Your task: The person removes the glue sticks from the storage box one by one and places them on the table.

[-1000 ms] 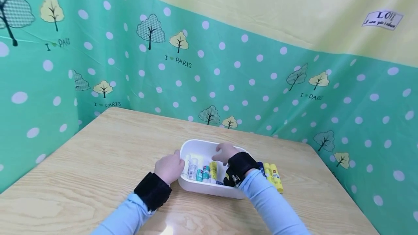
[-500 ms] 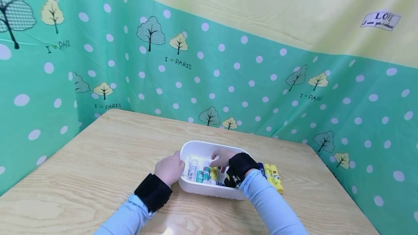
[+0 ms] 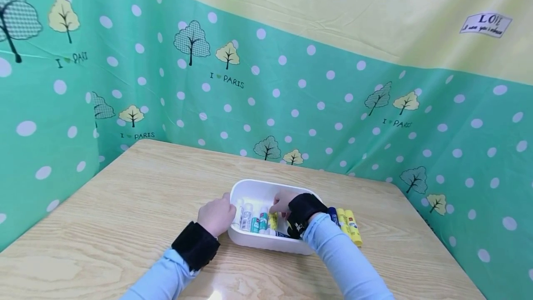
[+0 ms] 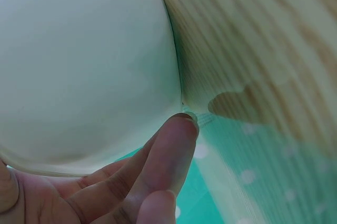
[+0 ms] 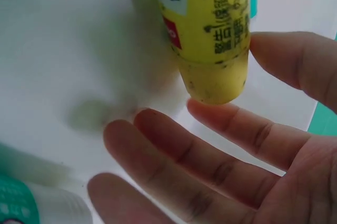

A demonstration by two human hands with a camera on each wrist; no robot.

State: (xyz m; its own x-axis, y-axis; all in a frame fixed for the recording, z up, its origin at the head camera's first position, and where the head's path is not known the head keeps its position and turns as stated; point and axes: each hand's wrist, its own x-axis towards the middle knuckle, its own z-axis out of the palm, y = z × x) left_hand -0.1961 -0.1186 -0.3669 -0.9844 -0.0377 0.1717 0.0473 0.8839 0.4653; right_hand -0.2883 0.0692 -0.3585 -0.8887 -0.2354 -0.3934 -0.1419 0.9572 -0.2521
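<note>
A white plastic bin [image 3: 270, 243] stands on the table. My left hand [image 3: 216, 216] holds its left end, thumb at the rim and fingers against the outer wall [image 4: 89, 60]. Inside the bin, my right hand [image 3: 284, 201] pinches the end of a yellow glue stick [image 5: 210, 29] between thumb and index finger; the other fingers are spread loosely below. To the left of that stick lie teal-labelled glue sticks [image 3: 263, 220] and white-capped clear tubes [image 3: 246, 216]. A dark-labelled stick [image 3: 282, 234] lies near the front wall. The right wrist hides the bin's right end.
On the table just right of the bin lie yellow glue sticks [image 3: 353, 228] and a navy one [image 3: 333, 215], partly behind the right forearm. The wooden table [image 3: 166, 179] extends to a green polka-dot curtain [image 3: 233, 119] at the back and sides.
My right hand has lowered into the bin, and its thumb and index finger have closed on the end of the yellow glue stick. The left hand and bin stay in place.
</note>
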